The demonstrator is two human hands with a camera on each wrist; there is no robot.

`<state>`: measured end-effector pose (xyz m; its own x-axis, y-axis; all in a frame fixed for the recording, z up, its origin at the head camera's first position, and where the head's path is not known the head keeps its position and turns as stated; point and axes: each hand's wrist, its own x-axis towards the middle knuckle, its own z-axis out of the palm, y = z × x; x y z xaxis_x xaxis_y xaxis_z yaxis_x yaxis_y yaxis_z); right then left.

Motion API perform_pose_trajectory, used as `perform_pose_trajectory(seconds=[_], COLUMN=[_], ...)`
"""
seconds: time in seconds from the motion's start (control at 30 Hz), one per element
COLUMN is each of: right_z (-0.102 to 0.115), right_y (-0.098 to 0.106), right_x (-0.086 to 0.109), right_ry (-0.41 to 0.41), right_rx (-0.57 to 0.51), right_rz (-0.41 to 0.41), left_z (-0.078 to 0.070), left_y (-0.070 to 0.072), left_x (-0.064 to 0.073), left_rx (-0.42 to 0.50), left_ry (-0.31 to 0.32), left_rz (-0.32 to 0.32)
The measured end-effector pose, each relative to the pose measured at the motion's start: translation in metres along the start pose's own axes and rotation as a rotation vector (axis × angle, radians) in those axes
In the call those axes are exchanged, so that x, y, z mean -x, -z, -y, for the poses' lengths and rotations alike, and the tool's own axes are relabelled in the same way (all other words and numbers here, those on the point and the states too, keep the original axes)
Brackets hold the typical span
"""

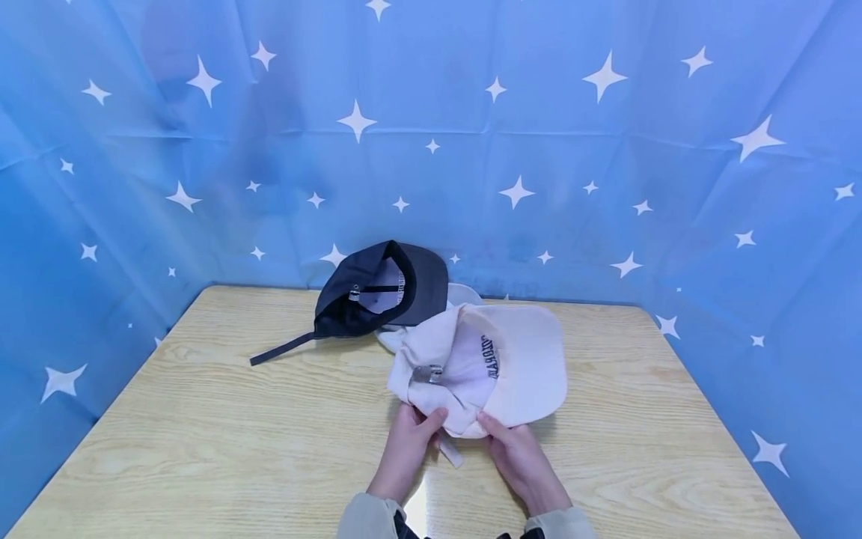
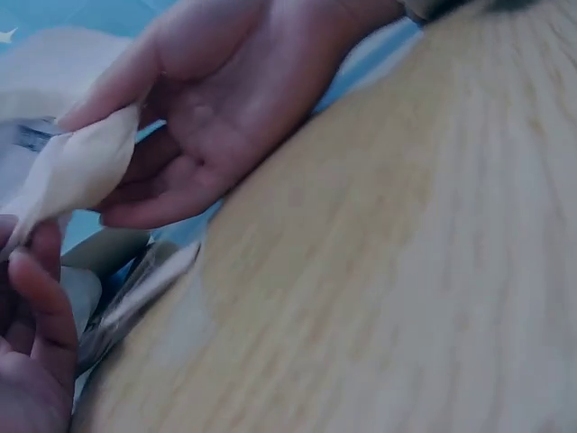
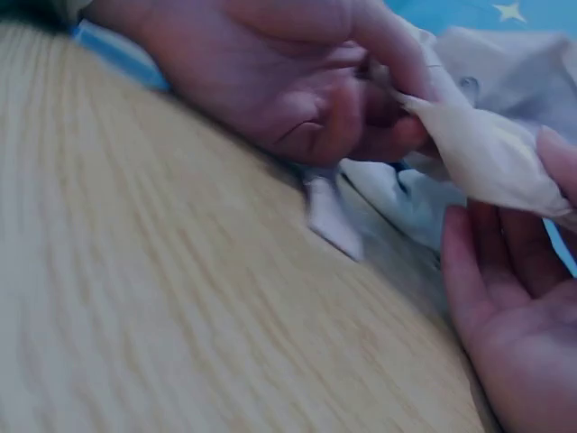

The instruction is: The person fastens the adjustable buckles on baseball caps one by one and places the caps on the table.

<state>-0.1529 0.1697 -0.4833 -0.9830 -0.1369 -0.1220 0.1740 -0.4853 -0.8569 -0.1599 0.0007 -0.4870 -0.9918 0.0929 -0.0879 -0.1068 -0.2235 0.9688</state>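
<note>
A white baseball cap [image 1: 532, 367] is held above the table, its inside facing up and its brim pointing right. Dark lettering shows through inside its front, and a metal buckle lies at its back. My left hand [image 1: 411, 442] pinches the near edge by the back, thumb on top and fingers beneath. With thumb above and fingers below, my right hand [image 1: 521, 457] grips that edge nearer the brim. A white strap end [image 1: 451, 452] hangs between the hands. In the right wrist view the cap's edge [image 3: 491, 158] stretches between both hands.
Behind, to the left, a black cap [image 1: 424, 284] lies tipped open with its strap [image 1: 283, 349] trailing left. Under it, part of another pale cap [image 1: 465, 294] shows. The wooden table [image 1: 202, 419] meets a blue curtain [image 1: 431, 180] with white stars at the back and sides.
</note>
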Motion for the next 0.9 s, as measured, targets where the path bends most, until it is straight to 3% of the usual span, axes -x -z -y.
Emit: perform_pose_trajectory(seconds=[0.3, 0.43, 0.57, 0.67, 0.9], right_z=[0.004, 0.005, 0.007, 0.008, 0.011], right_y=[0.011, 0.013, 0.014, 0.016, 0.021], right_x=[-0.003, -0.007, -0.009, -0.009, -0.008], right_ry=[-0.044, -0.064, -0.054, -0.017, 0.114], right_rx=[-0.238, -0.363, -0.415, -0.436, -0.404], right_rz=[0.123, 0.085, 0.037, 0.002, -0.065], left_z=[-0.002, -0.005, -0.010, -0.013, -0.017], left_y=[0.003, 0.008, 0.016, 0.022, 0.030], left_x=[0.002, 0.002, 0.001, 0.000, 0.000], left_rx=[0.091, 0.144, 0.179, 0.194, 0.233], left_ry=[-0.027, -0.035, -0.033, -0.040, -0.119], left_rz=[0.032, 0.023, -0.009, -0.035, -0.076])
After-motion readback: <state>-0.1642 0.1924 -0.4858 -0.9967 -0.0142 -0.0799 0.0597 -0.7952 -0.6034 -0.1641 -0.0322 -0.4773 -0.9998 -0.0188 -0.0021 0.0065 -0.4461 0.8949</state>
